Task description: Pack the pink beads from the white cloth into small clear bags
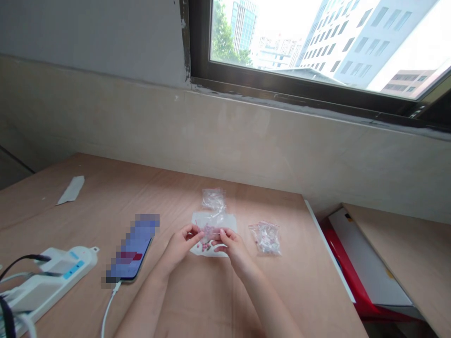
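Note:
Between my two hands is a small clear zip bag [215, 230], held by its edges over a white sheet of paper [229, 219]. My left hand [183, 241] pinches the bag's left side with thumb and forefinger. On the other side, my right hand [229, 244] grips it the same way. Small pink and dark beads [205, 246] show on the paper below the bag; whether some pinkish ones are inside it I cannot tell. Just beyond the paper lies a pile of clear bags [213, 199]. Filled bags [268, 238] rest to the right of my right hand.
A phone [134, 249] on a charging cable lies to the left, near a white power strip [75, 265] with plugs in it. A torn paper strip [71, 189] sits at the far left. The wooden table [299, 291] ends at a gap on the right.

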Demonstrator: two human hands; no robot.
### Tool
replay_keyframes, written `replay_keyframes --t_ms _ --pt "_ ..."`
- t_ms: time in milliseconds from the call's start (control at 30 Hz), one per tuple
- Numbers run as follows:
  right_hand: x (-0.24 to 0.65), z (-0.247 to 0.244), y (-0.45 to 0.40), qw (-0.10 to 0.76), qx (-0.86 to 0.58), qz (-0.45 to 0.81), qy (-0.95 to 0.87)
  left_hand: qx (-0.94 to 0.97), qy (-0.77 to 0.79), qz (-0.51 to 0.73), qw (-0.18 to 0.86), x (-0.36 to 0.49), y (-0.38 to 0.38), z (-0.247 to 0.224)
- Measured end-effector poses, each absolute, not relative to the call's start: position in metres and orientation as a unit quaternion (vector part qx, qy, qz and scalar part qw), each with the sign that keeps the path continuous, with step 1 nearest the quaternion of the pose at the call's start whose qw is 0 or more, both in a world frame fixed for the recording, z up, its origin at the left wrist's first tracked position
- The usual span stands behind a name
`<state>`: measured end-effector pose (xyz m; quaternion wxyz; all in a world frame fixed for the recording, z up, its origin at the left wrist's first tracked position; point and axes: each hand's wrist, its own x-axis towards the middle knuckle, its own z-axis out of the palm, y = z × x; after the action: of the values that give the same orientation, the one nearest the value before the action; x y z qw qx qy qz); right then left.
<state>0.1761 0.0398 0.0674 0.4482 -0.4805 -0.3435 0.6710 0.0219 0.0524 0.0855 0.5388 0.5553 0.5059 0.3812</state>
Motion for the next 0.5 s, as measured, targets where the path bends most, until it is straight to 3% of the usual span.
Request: replay_keyframes --t_ms 167,500 --pt "0.180 0.078 0.031 0.398 -0.572 0.547 -0.464 0.563 0.530 0.360 0.522 0.014 0.048 0.089" --pt "0.153 0.106 0.034 0.352 -0.518 0.469 -0.623 0.644 0.543 0.306 0.444 0.022 0.038 0.108"
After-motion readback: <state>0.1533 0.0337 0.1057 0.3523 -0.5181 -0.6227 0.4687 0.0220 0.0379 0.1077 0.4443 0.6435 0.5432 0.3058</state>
